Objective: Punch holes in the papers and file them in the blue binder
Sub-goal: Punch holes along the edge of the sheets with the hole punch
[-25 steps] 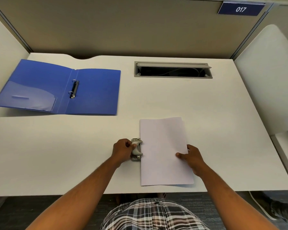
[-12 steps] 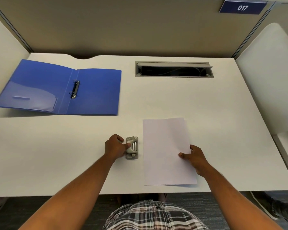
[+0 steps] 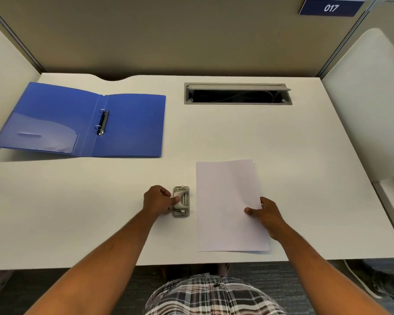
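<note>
Separating the small grey metal hole punch [image 3: 181,201] from the white sheets of paper [image 3: 229,205] on the white tabletop [image 3: 282,144].

The left hand [image 3: 157,200] grips the punch, which a second ago sat on the sheets' left edge and now lies just beside them; the right hand [image 3: 266,215] pinches their right edge. Punching looks done, filing next. The open blue plastic ring binder [image 3: 132,126] waits well apart, far left. Any punched holes are too faint to make out.
</note>
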Action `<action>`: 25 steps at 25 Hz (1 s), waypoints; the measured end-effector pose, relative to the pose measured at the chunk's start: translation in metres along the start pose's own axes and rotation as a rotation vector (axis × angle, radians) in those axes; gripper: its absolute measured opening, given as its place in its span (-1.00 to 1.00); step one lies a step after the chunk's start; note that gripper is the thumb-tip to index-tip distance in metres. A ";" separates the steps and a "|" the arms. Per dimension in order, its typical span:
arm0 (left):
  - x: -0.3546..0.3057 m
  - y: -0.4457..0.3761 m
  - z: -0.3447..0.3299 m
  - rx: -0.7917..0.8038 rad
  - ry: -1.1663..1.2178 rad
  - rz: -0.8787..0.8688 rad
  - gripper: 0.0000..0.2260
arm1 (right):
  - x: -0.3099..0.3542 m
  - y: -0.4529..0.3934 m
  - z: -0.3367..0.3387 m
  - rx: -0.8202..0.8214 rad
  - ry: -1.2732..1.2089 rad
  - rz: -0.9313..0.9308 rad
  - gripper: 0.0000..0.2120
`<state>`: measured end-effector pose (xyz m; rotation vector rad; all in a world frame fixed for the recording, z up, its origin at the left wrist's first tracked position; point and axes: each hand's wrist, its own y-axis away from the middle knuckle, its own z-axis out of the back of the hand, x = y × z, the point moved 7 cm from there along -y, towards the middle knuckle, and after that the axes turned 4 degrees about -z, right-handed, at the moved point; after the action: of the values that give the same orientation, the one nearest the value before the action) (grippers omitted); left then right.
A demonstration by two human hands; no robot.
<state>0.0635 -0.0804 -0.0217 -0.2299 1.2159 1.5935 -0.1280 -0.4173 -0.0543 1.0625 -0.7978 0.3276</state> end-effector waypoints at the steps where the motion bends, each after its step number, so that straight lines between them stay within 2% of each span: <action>1: -0.004 -0.001 0.000 -0.006 -0.047 -0.024 -0.64 | 0.001 0.000 0.000 0.003 -0.001 0.003 -0.62; 3: -0.017 -0.001 -0.002 0.023 -0.135 -0.077 -0.68 | 0.005 0.000 -0.001 0.007 -0.001 0.009 -0.63; 6: -0.022 0.003 -0.011 0.102 -0.101 -0.059 -0.71 | 0.005 0.003 -0.001 0.029 0.003 0.022 -0.62; 11: -0.015 0.002 -0.018 0.063 -0.024 -0.041 -0.80 | 0.007 0.009 -0.003 0.096 -0.025 0.034 -0.56; 16: -0.014 -0.001 -0.023 0.096 0.003 -0.030 -0.79 | 0.003 0.011 -0.004 0.135 -0.090 0.009 -0.59; 25: -0.014 0.001 -0.024 0.104 0.013 -0.029 -0.80 | 0.004 0.005 -0.015 0.122 -0.077 0.019 -0.56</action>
<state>0.0584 -0.1081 -0.0228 -0.1907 1.2956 1.5011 -0.1215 -0.4024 -0.0519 1.1887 -0.8658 0.3564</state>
